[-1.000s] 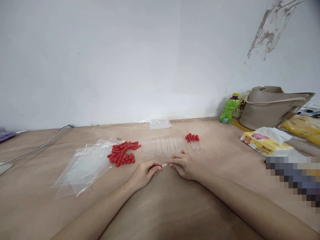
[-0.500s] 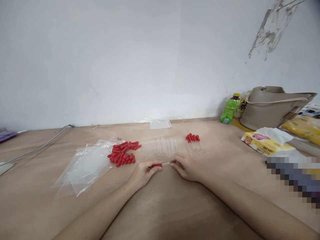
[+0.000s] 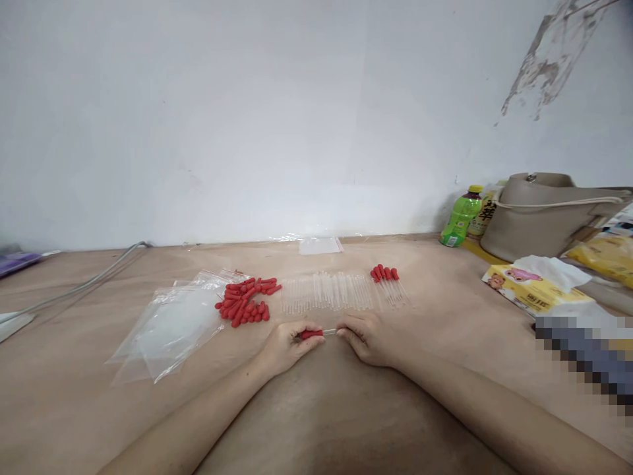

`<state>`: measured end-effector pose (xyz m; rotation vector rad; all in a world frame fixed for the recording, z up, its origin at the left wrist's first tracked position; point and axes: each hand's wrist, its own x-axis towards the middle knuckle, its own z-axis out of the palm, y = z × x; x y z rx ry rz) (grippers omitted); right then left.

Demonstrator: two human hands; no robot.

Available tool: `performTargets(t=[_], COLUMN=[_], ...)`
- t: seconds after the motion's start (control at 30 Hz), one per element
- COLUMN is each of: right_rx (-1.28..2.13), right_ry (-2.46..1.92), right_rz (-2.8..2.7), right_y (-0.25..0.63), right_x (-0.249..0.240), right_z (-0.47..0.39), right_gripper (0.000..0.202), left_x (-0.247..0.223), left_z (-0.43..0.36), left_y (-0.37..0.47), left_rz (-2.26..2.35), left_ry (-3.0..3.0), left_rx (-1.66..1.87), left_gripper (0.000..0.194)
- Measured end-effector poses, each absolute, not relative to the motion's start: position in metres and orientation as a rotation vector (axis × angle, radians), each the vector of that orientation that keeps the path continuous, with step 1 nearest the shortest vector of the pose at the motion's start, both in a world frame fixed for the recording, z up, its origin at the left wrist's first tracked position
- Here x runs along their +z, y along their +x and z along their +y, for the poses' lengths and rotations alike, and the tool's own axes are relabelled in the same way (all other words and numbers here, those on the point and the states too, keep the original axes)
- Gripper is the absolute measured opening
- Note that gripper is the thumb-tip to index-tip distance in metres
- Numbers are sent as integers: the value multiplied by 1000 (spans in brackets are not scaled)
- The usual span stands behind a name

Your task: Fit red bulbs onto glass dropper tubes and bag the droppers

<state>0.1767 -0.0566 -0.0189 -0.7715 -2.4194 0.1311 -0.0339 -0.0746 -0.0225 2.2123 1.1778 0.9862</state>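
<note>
Head view, down and forward, seemingly close.

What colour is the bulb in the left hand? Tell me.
The bulb in the left hand is red; the head view shows it best.

The bulbs [image 3: 236,301] are red, the bottle [image 3: 461,219] is green with a yellow cap [image 3: 475,189], and the bag [image 3: 539,221] is grayish tan.
</note>
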Motion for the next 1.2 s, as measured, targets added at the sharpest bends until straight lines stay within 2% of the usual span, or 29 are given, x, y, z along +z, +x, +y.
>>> performTargets(t=[0.47,0.8,0.93,1.1,1.2], right_rx=[200,439,385,349,196], right_ry=[-915,-902,-915,-1029,-1209], right_rz=[-2507,-2562,-2569,-2415,-2204], right_y=[163,161,163,180,201], right_x=[-27,-20,-11,-1,3], right_z=[-55,-52,-52,-39,-18], right_gripper=[26,26,26,22,18], left_x=[-23,-24,-17,-15,-16], left_z=[-75,-72,-72,-71,-71], left_y=[-35,-37,-38,-45,-48], left_rz=[1170,1145,1140,1233,1256], left_ry=[2236,2286,2266,2189,2271], left_rx=[906,861,884,995,1006], left_gripper=[16,16,17,35,29])
